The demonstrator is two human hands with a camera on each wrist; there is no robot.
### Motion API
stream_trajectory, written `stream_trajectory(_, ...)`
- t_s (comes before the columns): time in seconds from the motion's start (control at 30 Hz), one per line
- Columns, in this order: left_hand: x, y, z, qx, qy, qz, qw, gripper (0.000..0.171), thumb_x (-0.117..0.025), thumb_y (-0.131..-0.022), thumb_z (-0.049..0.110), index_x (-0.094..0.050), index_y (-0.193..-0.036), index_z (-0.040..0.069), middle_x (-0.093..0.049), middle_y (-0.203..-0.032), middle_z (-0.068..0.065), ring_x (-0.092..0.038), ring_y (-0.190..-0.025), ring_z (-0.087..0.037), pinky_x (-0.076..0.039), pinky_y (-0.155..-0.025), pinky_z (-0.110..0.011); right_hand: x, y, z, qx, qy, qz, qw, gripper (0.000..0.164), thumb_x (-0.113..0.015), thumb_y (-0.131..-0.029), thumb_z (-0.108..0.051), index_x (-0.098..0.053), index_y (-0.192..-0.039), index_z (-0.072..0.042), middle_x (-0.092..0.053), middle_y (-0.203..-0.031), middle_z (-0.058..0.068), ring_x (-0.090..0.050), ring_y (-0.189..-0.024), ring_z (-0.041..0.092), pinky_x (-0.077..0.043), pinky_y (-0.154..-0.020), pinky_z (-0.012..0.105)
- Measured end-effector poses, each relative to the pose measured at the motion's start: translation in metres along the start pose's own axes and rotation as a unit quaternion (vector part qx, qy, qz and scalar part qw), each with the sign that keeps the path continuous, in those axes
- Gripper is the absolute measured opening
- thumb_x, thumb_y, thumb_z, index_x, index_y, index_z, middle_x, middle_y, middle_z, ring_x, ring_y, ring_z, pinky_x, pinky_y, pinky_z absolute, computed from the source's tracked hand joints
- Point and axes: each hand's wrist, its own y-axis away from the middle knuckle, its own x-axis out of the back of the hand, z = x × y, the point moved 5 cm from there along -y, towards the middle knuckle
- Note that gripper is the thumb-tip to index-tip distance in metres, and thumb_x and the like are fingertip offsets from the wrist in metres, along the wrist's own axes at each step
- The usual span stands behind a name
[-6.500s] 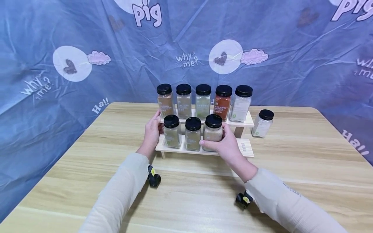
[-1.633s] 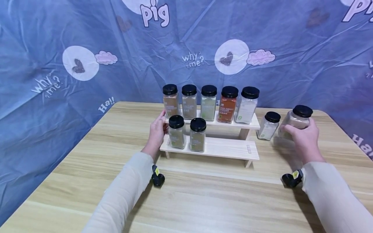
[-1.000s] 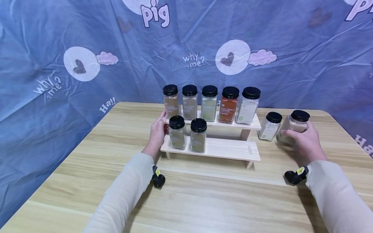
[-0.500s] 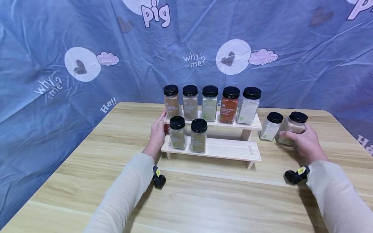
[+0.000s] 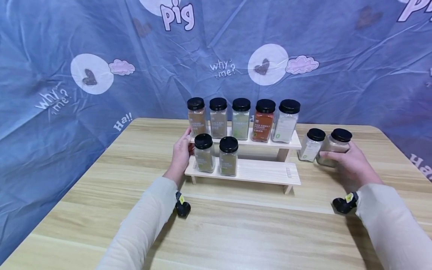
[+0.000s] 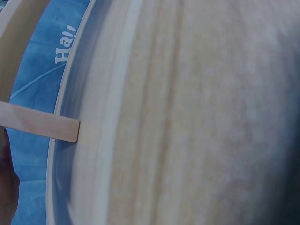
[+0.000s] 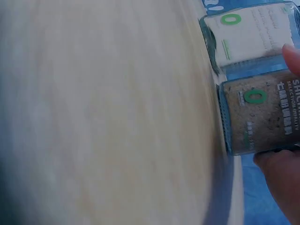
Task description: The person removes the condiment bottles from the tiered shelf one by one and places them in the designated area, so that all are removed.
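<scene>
At the right of the head view, my right hand (image 5: pixel 354 161) grips a glass spice jar (image 5: pixel 333 147) of brownish powder with a black lid. It stands upright on the table, close beside a jar of white powder (image 5: pixel 308 148). In the right wrist view my thumb and a finger lie on either side of the brown jar (image 7: pixel 262 112), whose label shows a green oval. My left hand (image 5: pixel 180 153) holds the left end of the upper shelf of a two-tier wooden spice rack (image 5: pixel 260 172); part of its fingers is hidden behind the rack.
Several black-lidded jars line the upper shelf, among them a red sweet pepper jar (image 5: pixel 262 125) and a white jar (image 5: pixel 285 125). Two greenish-brown jars, one at the left (image 5: pixel 204 159), stand on the lower shelf. A blue printed cloth (image 5: pixel 152 75) hangs behind the wooden table (image 5: pixel 222 232).
My right hand has carried the brown jar from the lower shelf to the table at the right, lowering it and bringing it beside the white jar. My left hand stays at the rack.
</scene>
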Motion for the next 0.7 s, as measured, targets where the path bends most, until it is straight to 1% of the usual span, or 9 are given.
stream_trajectory(0.07,0.0,0.0,0.0,0.001,-0.002,-0.001,1.0,0.051,-0.035,-0.091,0.014,-0.039,-0.141,0.011,-0.044,-0.057,0.007,-0.044,-0.058,-0.002,-0.04,-0.054,-0.017,0.003,0.0,-0.005,0.002,0.024,0.011,1.0,0.047,-0.071,-0.08,-0.014,-0.045,-0.114,-0.035,-0.051,-0.093,-0.028,-0.047,-0.085,-0.01,-0.034,-0.073,0.007)
stream_trajectory(0.13,0.0,0.0,0.0,0.002,-0.001,0.0,1.0,0.05,-0.035,-0.091,0.014,-0.039,-0.141,0.011,-0.044,-0.057,0.006,-0.045,-0.058,-0.003,-0.041,-0.054,-0.018,0.007,0.001,-0.01,0.001,0.032,0.027,0.999,0.061,-0.071,-0.08,-0.016,-0.039,-0.131,-0.031,-0.05,-0.096,-0.027,-0.047,-0.086,-0.01,-0.034,-0.075,0.004)
stream_trajectory(0.23,0.0,0.0,-0.001,0.004,0.006,0.0,1.0,0.051,-0.035,-0.091,0.014,-0.04,-0.141,0.011,-0.041,-0.058,0.003,-0.043,-0.057,-0.004,-0.04,-0.054,-0.019,0.011,0.002,-0.021,-0.003,0.026,0.055,0.998,0.082,-0.068,-0.083,-0.018,-0.018,-0.148,-0.022,-0.047,-0.124,-0.014,-0.043,-0.107,-0.005,-0.032,-0.087,0.003)
stream_trajectory(0.3,0.0,0.0,-0.002,0.005,0.012,-0.001,0.9999,0.051,-0.035,-0.09,0.014,-0.04,-0.141,0.01,-0.041,-0.058,0.002,-0.042,-0.056,-0.005,-0.039,-0.054,-0.019,0.013,0.002,-0.028,-0.004,-0.018,0.065,0.998,0.09,-0.065,-0.085,-0.016,-0.004,-0.15,-0.019,-0.035,-0.142,-0.007,-0.033,-0.125,-0.001,-0.025,-0.099,0.005)
stream_trajectory(0.37,0.0,0.0,-0.002,0.005,0.015,-0.001,0.9999,0.051,-0.036,-0.09,0.014,-0.04,-0.141,0.01,-0.042,-0.059,0.001,-0.042,-0.056,-0.005,-0.038,-0.054,-0.02,0.015,0.003,-0.037,0.003,-0.077,0.079,0.994,0.088,-0.065,-0.085,-0.012,-0.006,-0.15,-0.02,-0.02,-0.151,-0.006,-0.018,-0.135,0.0,-0.012,-0.106,0.008)
stream_trajectory(0.43,0.0,0.0,-0.002,0.005,0.011,0.0,0.9999,0.051,-0.036,-0.09,0.014,-0.039,-0.141,0.009,-0.043,-0.058,0.003,-0.043,-0.057,-0.004,-0.038,-0.054,-0.019,0.017,0.002,-0.047,0.017,-0.162,0.088,0.983,0.088,-0.065,-0.083,-0.004,-0.01,-0.15,-0.019,-0.026,-0.149,-0.005,-0.013,-0.138,0.001,-0.005,-0.109,0.011)
stream_trajectory(0.5,0.001,-0.001,-0.001,0.003,0.007,0.002,1.0,0.051,-0.036,-0.09,0.014,-0.039,-0.141,0.009,-0.043,-0.058,0.004,-0.043,-0.057,-0.003,-0.039,-0.054,-0.018,0.018,0.002,-0.058,0.035,-0.221,0.097,0.97,0.087,-0.065,-0.081,0.001,-0.013,-0.149,-0.017,-0.036,-0.14,-0.008,-0.016,-0.138,0.003,-0.006,-0.109,0.01)
stream_trajectory(0.57,0.001,0.0,-0.001,0.003,0.003,0.004,1.0,0.051,-0.036,-0.09,0.014,-0.04,-0.141,0.01,-0.043,-0.058,0.003,-0.044,-0.058,-0.004,-0.039,-0.054,-0.018,0.019,0.003,-0.068,0.047,-0.259,0.107,0.959,0.085,-0.065,-0.08,0.005,-0.018,-0.148,-0.016,-0.043,-0.129,-0.012,-0.021,-0.136,0.004,-0.009,-0.108,0.01)
stream_trajectory(0.7,0.001,0.0,0.0,0.001,0.0,0.007,1.0,0.05,-0.036,-0.09,0.015,-0.041,-0.14,0.011,-0.041,-0.06,0.0,-0.042,-0.059,-0.006,-0.039,-0.054,-0.019,0.017,0.008,-0.087,0.055,-0.29,0.117,0.948,0.08,-0.065,-0.079,0.007,-0.025,-0.145,-0.015,-0.05,-0.12,-0.012,-0.027,-0.135,0.006,-0.024,-0.104,0.009)
